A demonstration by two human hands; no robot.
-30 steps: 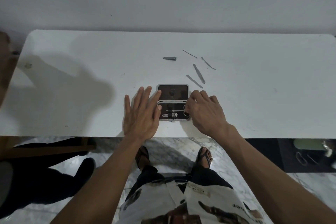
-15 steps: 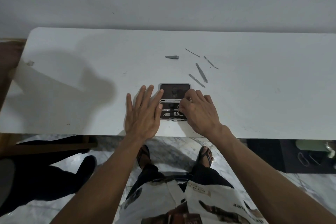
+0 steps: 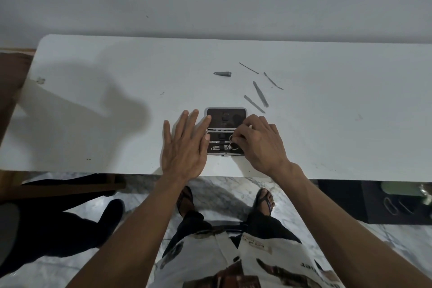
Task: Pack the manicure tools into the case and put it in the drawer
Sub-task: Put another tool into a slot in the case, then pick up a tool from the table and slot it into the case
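Fingers [image 3: 187, 124] of the left hand [image 3: 184, 149] lie straight and slightly spread, flat on the smooth white bench [image 3: 93, 128], their tips touching the left edge of the open case [image 3: 225, 132]. Fingers [image 3: 243, 132] of the right hand [image 3: 259, 145] are curled down over the case's right side, tips pinched on the dark round loop of small scissors [image 3: 230, 141] lying in the nearer half. The case is a small rounded rectangle with a bright metal rim and dark lining, both halves flat near the bench's front edge. Just beside the right fingertips, a shiny nail clipper [image 3: 221, 147] sits tucked in the lining. Beyond the right knuckles lie two flat grey metal files [image 3: 257, 98]; farther out, two thin wiry tools [image 3: 259, 73], and up from the left fingertips a wedge-shaped loose clipper [image 3: 222, 73].
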